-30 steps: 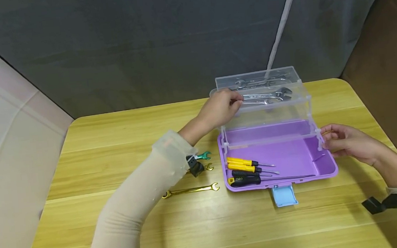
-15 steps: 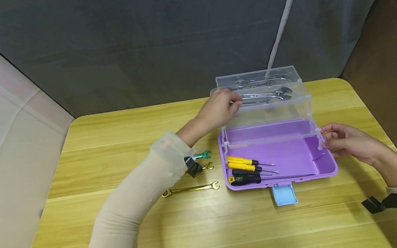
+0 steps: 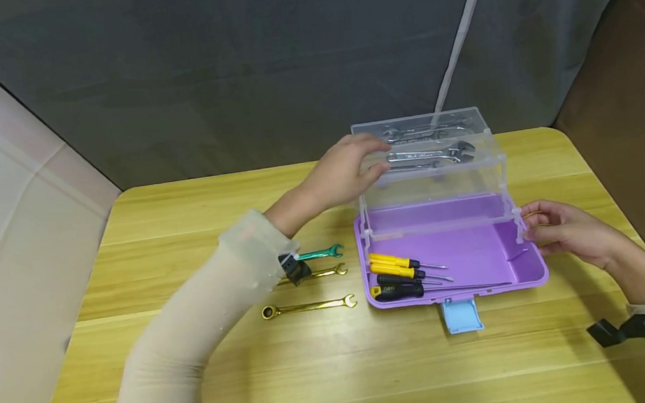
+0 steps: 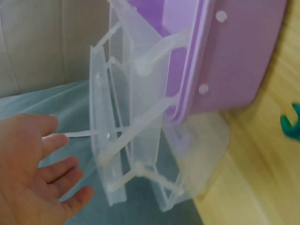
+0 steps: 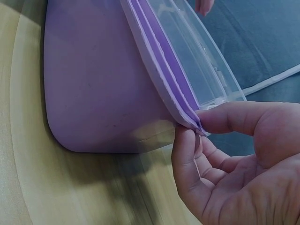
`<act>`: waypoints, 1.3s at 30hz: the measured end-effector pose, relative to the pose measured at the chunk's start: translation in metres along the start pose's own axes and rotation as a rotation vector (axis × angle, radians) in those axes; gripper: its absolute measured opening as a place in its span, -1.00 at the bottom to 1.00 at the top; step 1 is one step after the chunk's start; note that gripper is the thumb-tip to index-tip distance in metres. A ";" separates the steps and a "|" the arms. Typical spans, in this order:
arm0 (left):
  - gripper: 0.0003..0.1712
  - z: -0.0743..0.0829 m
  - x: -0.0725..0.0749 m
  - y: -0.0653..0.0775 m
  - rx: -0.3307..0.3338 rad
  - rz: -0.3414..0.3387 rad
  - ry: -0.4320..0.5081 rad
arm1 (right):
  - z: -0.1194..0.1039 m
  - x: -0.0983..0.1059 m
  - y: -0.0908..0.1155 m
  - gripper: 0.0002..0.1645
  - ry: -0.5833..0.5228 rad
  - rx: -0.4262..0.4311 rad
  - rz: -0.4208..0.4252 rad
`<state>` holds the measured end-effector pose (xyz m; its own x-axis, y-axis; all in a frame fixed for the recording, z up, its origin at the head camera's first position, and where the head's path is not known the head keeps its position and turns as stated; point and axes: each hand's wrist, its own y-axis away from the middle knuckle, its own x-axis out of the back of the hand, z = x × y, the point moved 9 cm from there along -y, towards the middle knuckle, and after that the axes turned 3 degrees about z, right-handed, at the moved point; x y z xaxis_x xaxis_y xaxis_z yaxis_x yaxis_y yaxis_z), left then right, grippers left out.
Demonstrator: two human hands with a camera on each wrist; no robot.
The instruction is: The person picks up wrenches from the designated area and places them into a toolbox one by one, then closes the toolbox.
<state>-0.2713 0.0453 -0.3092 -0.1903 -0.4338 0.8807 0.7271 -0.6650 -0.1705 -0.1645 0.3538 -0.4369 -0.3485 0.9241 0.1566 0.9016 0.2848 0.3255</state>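
A purple toolbox (image 3: 457,295) stands on the table with its clear tiered trays raised at the back. My left hand (image 3: 343,171) is beside the left end of the trays, fingers spread and holding nothing; in the left wrist view this hand (image 4: 40,168) is apart from the clear plastic. Silver wrenches (image 3: 428,154), one adjustable, lie in the trays. My right hand (image 3: 575,234) pinches the toolbox's right rim; the right wrist view shows its thumb and forefinger on the purple edge (image 5: 176,105). Yellow-handled screwdrivers (image 3: 394,271) and black-handled screwdrivers (image 3: 397,292) lie inside the purple bottom.
Left of the toolbox lie a green wrench (image 3: 321,253), a gold wrench (image 3: 329,272) partly behind the left cuff, and a gold ratchet wrench (image 3: 309,307). A blue latch (image 3: 462,317) hangs off the front. A dark curtain (image 3: 231,75) stands behind the table.
My left hand has let go of a silver wrench in the tray, spread its fingers and drawn back slightly left. The right hand has stayed on the rim.
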 end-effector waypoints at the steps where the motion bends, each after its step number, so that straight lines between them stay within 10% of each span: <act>1: -0.50 0.001 0.003 0.002 -0.012 -0.001 -0.008 | 0.000 0.000 0.000 -0.67 0.002 0.001 0.000; 20: -0.28 -0.024 0.035 0.076 -0.035 -0.019 -0.119 | 0.000 0.000 0.002 -0.69 0.029 -0.010 0.007; 39: -0.31 -0.058 0.028 0.139 0.034 -0.039 -0.056 | 0.000 0.000 0.001 -0.69 0.035 -0.010 0.013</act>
<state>-0.2143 -0.0947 -0.3339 -0.1824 -0.3728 0.9098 0.7419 -0.6594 -0.1214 -0.1640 0.3540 -0.4362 -0.3459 0.9181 0.1934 0.9035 0.2703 0.3326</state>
